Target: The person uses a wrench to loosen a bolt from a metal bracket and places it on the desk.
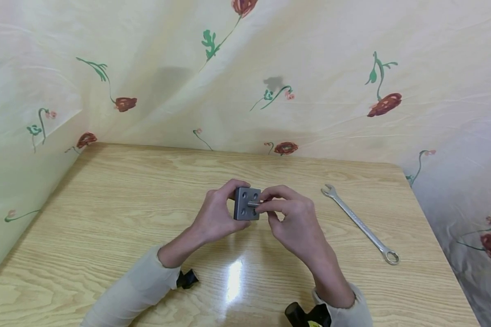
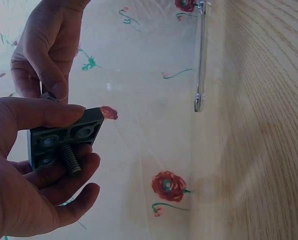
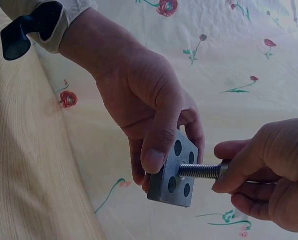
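Observation:
My left hand [image 1: 217,215] grips a grey square plate [image 1: 241,204] by its edges, thumb on one side and fingers on the other. Several round holes surround the plate's centre. A threaded bolt [image 3: 201,171] runs through the middle. Its end [image 2: 72,161] sticks out on the far side, near the left fingers in the left wrist view. With thumb and fingertips my right hand [image 1: 296,220] pinches the bolt's head, which the fingers mostly hide. A length of thread shows between plate and right fingers. Both hands hold these parts above the wooden table [image 1: 127,195].
A combination wrench [image 1: 360,222] lies on the table to the right of my hands, its open end pointing away. Flower-patterned cloth [image 1: 163,100] hangs behind the table and at both sides. Black wrist devices [image 1: 187,279] sit at both sleeves.

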`<action>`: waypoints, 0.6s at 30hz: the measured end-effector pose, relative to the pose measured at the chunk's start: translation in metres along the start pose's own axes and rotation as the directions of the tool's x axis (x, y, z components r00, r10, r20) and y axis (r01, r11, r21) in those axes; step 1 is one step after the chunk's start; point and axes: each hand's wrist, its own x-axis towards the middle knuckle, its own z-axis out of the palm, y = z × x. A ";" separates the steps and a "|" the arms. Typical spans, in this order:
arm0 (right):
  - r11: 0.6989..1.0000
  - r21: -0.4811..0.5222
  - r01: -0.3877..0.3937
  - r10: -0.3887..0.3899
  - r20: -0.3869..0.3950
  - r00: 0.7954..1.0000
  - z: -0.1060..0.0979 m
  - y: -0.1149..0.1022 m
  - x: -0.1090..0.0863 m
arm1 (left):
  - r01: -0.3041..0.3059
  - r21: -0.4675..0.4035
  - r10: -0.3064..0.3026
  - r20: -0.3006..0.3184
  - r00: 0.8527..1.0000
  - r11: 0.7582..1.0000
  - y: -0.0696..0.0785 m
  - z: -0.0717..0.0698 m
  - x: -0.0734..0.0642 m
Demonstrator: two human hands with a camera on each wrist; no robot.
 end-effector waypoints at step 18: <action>0.959 -0.028 -0.283 0.284 0.105 0.953 -0.011 -0.001 0.002 | -0.003 0.004 0.003 0.003 1.000 1.000 0.000 0.000 0.000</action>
